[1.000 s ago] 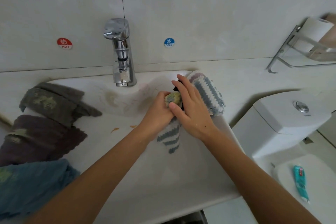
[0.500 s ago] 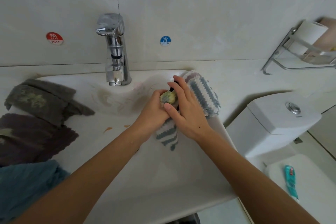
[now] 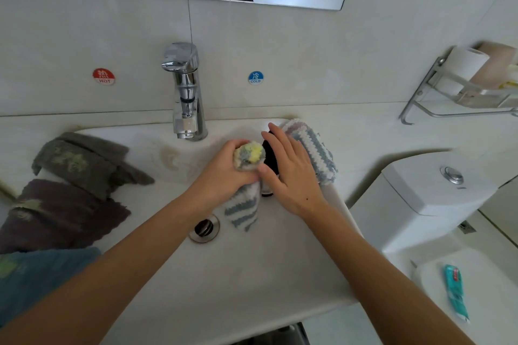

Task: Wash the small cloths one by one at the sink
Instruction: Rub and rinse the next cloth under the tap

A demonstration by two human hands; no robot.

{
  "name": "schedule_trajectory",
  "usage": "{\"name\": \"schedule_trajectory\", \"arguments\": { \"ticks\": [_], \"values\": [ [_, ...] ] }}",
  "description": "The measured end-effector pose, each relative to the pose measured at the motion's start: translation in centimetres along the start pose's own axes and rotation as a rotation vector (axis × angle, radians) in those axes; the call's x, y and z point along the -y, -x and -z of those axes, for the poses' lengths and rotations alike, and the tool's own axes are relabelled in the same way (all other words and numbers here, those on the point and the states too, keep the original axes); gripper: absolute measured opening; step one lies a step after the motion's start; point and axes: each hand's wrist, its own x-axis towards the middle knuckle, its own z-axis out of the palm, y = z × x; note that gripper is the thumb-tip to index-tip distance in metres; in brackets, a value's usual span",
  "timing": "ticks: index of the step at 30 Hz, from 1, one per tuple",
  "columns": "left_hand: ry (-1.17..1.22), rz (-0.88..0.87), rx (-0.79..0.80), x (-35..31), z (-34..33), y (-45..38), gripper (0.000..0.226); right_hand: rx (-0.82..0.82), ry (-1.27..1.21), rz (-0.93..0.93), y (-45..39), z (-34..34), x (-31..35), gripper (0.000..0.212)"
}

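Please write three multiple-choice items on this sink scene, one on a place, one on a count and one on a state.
1. Where do the cloths not in hand lie?
A. on the toilet tank
B. on the sink's left edge
C. on the wall rack

2. How many round stickers flank the tap?
A. one
B. two
C. four

3. What is the tap doing?
A. no water shows
B. running hard
C. spraying sideways

Answers
1: B, the grey-green cloth, brown cloth and blue cloth lie along the left edge of the sink.
2: B, a red hot sticker and a blue cold sticker flank it.
3: A, no stream falls from the tap while the left hand grips the striped cloth.
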Motion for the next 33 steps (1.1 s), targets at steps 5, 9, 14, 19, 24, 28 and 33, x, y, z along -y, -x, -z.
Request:
{"name": "schedule_trajectory", "arguments": {
  "ticks": [5, 9, 14, 19, 24, 28, 33],
  "values": [
    [0.01, 0.082, -0.054, 1.0, 2.4, 1.4, 0.055, -0.014, -0.036, 0.036, 0.1, 0.8, 0.4, 0.078],
    [0.066, 0.143, -0.076, 2.5, 3.2, 1.9, 0.056, -0.221, 0.054, 0.218, -0.4, 1.5, 2.5, 0.06],
    [0.134, 0.1, -0.164, 2.6, 4.7, 1.5, 0.055, -0.15, 0.047, 0.18, -1.6, 0.4, 6.4, 0.039],
    [0.191, 0.062, -0.226, 2.6, 6.7, 1.4, 0.053, -0.247, -0.022, 0.116, -1.4, -1.3, 8.6, 0.045],
    [0.207, 0.049, -0.197, 2.7, 7.1, 1.3, 0.055, 0.266, -0.421, -0.246, -1.8, -2.2, 8.1, 0.07],
    [0.198, 0.04, -0.123, 2.6, 7.0, 1.5, 0.053, 0.396, -0.708, -0.31, -2.0, -3.2, 6.5, 0.047],
    [-0.186, -0.07, -0.128, 2.6, 7.5, 1.6, 0.046, 0.358, -0.6, -0.277, -1.8, -3.3, 6.2, 0.017]
  ]
}}
